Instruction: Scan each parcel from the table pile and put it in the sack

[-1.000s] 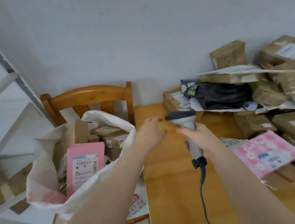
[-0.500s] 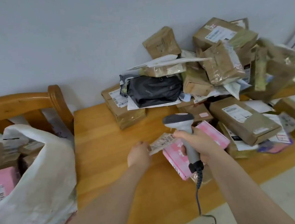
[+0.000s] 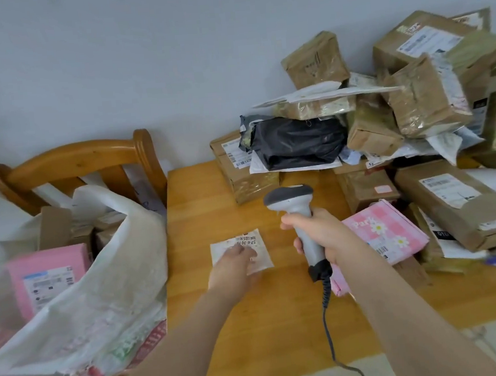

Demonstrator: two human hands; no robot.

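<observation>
Wooden tabletop (image 3: 267, 321) against a pale wall: the left hand (image 3: 233, 271) lies over 1 small white parcel (image 3: 245, 242), though whether it grips cannot be told. The right hand (image 3: 323, 235) is wrapped around a handheld scanner (image 3: 289, 196) just right of that parcel. An open white sack (image 3: 105, 290) sits left of the left hand, and the parcel pile (image 3: 370, 123) rises beyond the right hand.

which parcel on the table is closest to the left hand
The small flat white packet lying alone left of the scanner; the left hand touches it, while the rest sit piled at right.
</observation>
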